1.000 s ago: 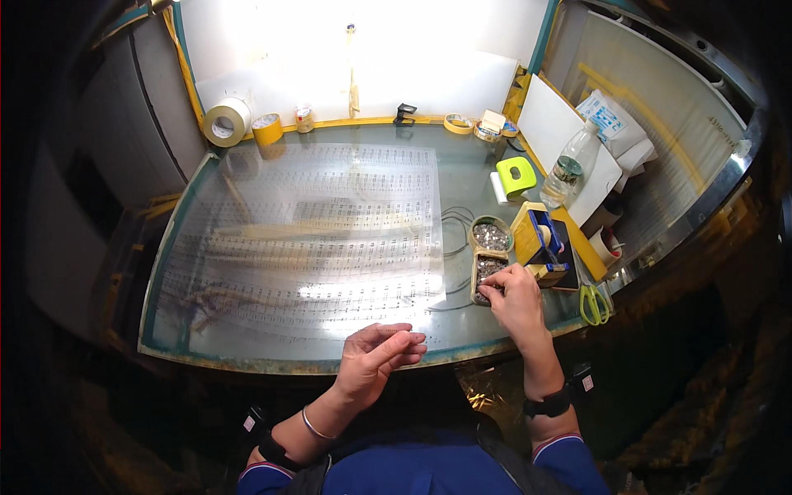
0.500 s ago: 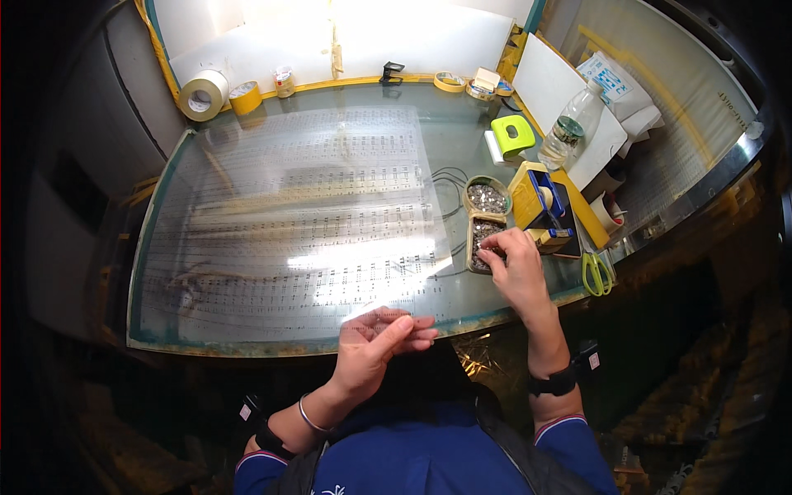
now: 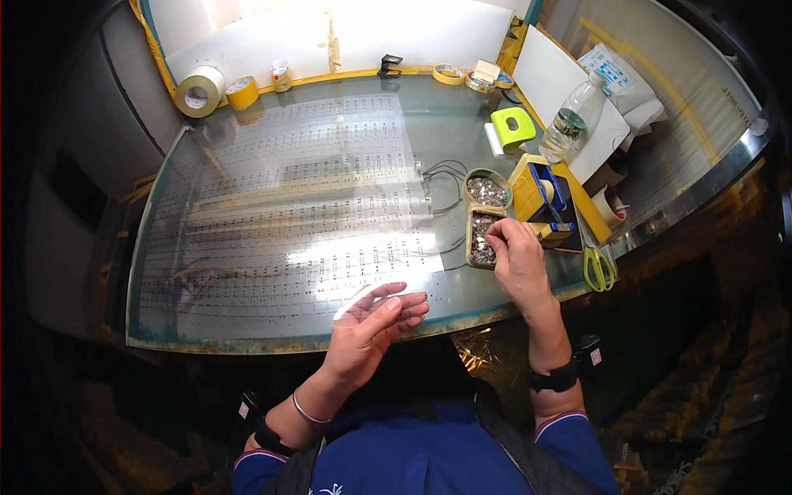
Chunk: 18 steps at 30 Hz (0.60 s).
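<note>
My left hand (image 3: 367, 334) is at the near edge of the glass-topped table (image 3: 462, 318), palm turned inward. Its fingers are spread and its thumb stands apart, beside the printed clear film (image 3: 289, 206); some printed marks seem to overlie the fingers. Whether they touch the film I cannot tell. My right hand (image 3: 524, 268) is over the near side of a rectangular tray (image 3: 469, 239) of small shiny pieces. Thumb and forefinger are pinched together there; anything between them is too small to make out. A round dish (image 3: 509, 198) of similar pieces adjoins the tray.
Right of the trays stand a blue-and-yellow tape dispenser (image 3: 549, 194), green scissors (image 3: 598, 271), a green hole punch (image 3: 513, 126) and a plastic bottle (image 3: 569, 120). Tape rolls (image 3: 200, 92) line the back edge. Thin dark cables (image 3: 445, 169) lie beside the film.
The film has shifted left and its right part lies differently, showing more cable. My left hand has risen slightly and its fingers have spread. My right hand has moved up a little, still pinched.
</note>
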Tool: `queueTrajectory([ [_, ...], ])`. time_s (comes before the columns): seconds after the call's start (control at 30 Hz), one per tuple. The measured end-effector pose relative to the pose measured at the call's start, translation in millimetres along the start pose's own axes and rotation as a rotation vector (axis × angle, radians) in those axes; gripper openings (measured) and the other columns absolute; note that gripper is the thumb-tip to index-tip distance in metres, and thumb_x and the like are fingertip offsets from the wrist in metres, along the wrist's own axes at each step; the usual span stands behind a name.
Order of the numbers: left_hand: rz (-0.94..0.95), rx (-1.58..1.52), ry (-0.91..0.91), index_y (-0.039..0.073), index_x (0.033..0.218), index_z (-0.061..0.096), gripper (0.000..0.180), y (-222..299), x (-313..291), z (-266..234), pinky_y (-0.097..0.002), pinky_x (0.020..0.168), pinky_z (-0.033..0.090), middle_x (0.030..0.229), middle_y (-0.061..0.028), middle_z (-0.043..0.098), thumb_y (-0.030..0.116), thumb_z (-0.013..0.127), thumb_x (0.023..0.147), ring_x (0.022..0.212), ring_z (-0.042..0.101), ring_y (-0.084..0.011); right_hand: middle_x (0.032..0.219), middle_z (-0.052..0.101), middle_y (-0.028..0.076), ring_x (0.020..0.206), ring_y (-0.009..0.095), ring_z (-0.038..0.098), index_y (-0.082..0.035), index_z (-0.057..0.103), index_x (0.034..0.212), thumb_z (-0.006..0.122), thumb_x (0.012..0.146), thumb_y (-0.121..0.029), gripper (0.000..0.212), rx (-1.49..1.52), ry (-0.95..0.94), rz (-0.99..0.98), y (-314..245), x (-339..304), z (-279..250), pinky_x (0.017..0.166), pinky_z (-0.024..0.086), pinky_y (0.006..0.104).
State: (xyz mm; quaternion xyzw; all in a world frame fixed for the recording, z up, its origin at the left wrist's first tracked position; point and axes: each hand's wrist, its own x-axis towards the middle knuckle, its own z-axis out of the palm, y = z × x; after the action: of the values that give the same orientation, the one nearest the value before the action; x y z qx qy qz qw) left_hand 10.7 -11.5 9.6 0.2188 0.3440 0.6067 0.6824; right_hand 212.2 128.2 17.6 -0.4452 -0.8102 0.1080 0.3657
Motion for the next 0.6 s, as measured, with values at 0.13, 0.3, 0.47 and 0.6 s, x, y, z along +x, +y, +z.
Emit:
queueTrajectory([
  [0.13,0.018,0.000,-0.010,-0.004,0.117,0.044,0.029,0.5,0.5,0.6,-0.0354,0.087,0.049,0.112,-0.0242,0.056,0.009,0.049,0.091,0.101,0.058,-0.0277,0.076,0.059,0.011,0.076,0.029,0.054,-0.002,0.060,0.080,0.061,0.076,-0.003,0.004,-0.021,0.026,-0.058,-3.6,-4.7,-0.6,0.068,0.043,0.0361],
  [0.3,0.002,-0.018,0.005,-0.004,0.117,0.044,0.029,0.8,-0.2,0.3,-0.0356,0.087,0.049,0.112,-0.0241,0.055,0.008,0.048,0.091,0.102,0.058,-0.0277,0.073,0.059,0.011,0.072,0.026,0.057,-0.003,0.061,0.081,0.065,0.073,0.000,0.009,0.446,-0.125,-0.053,-51.7,-20.5,-4.2,0.064,0.044,0.0323],
  [0.47,-0.001,-0.011,-0.013,-0.004,0.116,0.044,0.028,2.4,-0.5,1.4,-0.0359,0.088,0.049,0.111,-0.0230,0.056,0.009,0.047,0.092,0.102,0.058,-0.0276,0.079,0.060,0.006,0.075,0.020,0.055,-0.004,0.064,0.080,0.068,0.072,0.001,0.010,0.386,-0.214,-0.230,-61.6,-23.5,-5.0,0.066,0.043,0.0278],
  [0.6,0.001,-0.041,-0.037,-0.003,0.117,0.045,0.028,0.9,0.0,-1.3,-0.0364,0.089,0.048,0.112,-0.0231,0.056,0.009,0.048,0.092,0.104,0.057,-0.0286,0.095,0.057,0.008,0.089,0.022,0.053,-0.006,0.066,0.081,0.069,0.071,-0.002,0.011,0.296,-0.174,-0.226,-60.0,-29.2,0.9,0.073,0.042,0.0304],
])
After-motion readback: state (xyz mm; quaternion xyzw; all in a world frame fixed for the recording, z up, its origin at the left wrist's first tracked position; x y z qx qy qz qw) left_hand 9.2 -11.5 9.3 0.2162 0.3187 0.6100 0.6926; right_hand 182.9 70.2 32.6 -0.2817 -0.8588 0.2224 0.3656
